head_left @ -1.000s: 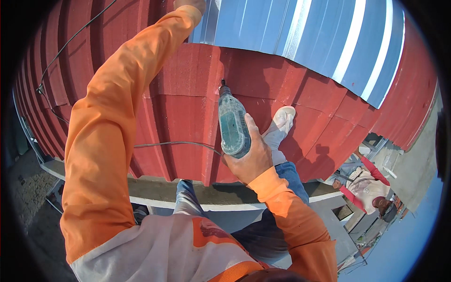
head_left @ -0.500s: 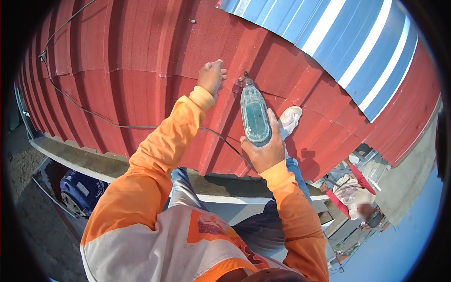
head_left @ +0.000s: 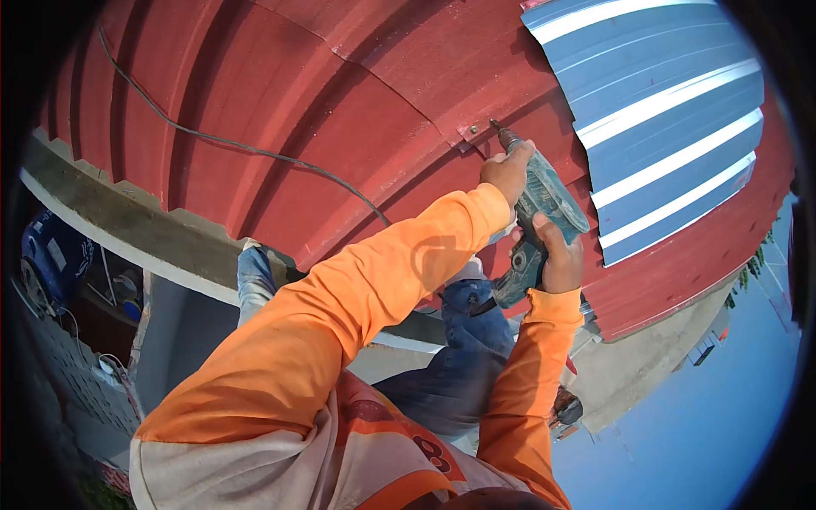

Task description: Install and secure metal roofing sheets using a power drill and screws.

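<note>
- The drill (head_left: 554, 204) sits between the hands, its bit (head_left: 495, 125) near a screw (head_left: 474, 129) on the red roof (head_left: 408, 59).
- The right hand (head_left: 561, 257) grips its handle; the left hand (head_left: 508, 172) curls around its front end.
- Whether the bit touches the roof is unclear; an orange sleeve (head_left: 340, 306) hides some cable (head_left: 255, 150).

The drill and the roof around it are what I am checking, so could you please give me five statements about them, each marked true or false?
1. The right hand grips the drill by its handle. True.
2. The left hand rests flat on the blue sheet. False: it is at the drill's front end.
3. The blue sheet lies over part of the red roof. True.
4. The bit points toward the blue sheet. False: it points away from it.
5. A cable runs across the red roof. True.
</note>
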Tool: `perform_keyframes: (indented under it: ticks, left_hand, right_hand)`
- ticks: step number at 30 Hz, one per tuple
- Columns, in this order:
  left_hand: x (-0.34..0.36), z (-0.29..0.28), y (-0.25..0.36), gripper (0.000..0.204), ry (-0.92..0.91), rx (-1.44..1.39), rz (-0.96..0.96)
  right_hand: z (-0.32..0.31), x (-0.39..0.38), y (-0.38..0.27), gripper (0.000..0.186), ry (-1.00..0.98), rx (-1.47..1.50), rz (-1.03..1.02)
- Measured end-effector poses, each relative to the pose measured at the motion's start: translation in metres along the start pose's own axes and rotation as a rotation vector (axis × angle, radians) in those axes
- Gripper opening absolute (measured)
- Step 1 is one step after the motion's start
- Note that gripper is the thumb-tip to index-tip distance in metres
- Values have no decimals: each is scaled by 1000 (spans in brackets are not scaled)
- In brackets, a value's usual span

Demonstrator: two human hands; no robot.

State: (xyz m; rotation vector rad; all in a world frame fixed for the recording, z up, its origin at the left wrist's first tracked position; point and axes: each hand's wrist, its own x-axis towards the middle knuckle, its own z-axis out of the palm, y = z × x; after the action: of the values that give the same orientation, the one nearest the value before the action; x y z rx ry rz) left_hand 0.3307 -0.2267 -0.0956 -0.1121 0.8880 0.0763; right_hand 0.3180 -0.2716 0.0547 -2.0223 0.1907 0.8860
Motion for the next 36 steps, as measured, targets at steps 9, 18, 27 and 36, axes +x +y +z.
perform_keyframes:
  ticks: [9, 18, 27, 36]
  left_hand:
    - [-15, 0, 23, 26, -7, -72, -104]
    - [-13, 2, 26, 29, 41, -13, -121]
    - [-21, 8, 36, 29, 50, -117, -143]
    - [-13, 6, 32, 29, 73, -84, -142]
  right_hand:
    - [22, -2, -6, 26, 31, -64, -40]
    - [22, 1, -11, 26, 66, -111, -21]
    - [28, 3, -22, 26, 54, -144, 10]
    - [27, 5, -25, 32, 28, -231, 16]
